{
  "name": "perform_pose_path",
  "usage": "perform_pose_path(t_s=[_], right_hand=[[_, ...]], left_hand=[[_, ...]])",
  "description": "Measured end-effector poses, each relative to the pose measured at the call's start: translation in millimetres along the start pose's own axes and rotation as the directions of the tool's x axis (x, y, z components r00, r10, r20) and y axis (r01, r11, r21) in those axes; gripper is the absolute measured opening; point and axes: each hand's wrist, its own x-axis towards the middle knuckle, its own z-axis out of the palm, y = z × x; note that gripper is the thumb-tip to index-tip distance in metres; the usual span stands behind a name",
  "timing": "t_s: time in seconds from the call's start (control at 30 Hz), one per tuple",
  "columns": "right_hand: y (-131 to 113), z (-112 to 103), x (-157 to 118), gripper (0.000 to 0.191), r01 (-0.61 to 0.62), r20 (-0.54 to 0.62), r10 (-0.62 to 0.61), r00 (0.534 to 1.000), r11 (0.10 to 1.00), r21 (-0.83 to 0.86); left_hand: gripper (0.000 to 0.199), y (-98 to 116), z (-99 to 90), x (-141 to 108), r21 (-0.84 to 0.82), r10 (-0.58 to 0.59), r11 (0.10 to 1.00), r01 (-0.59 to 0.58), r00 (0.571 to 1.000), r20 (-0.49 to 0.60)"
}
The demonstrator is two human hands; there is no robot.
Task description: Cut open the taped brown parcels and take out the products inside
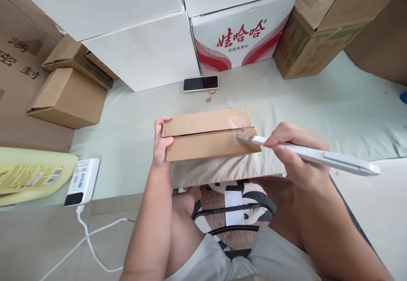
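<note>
A small brown cardboard box sits near the front edge of the cloth-covered surface, with a dark seam running along its top. Clear tape shows at the right end of that seam. My left hand grips the box's left end, thumb on the near flap and fingers on the far one. In my right hand is a white utility knife, its blade pointing left. The blade tip touches or nearly touches the near flap by the tape.
A phone and cardboard scraps lie behind the box. White cartons stand at the back, brown boxes at the left and an open carton at the right. A power bank with a cable lies beside a yellow bottle.
</note>
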Motion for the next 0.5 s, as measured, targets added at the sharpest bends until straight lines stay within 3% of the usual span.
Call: perform_pose_path(t_s=[0.2,0.5], right_hand=[[5,2,-5,0.019,-0.038,-0.101,0.032,0.994,0.998,-0.054],[19,-2,-12,0.019,-0.121,-0.155,0.127,0.980,0.991,0.050]], left_hand=[[0.049,0,0.3,0,-0.024,-0.012,1.000,0.011,1.000,-0.008],[0.049,0,-0.8,0,0.027,-0.014,1.000,0.014,1.000,0.026]])
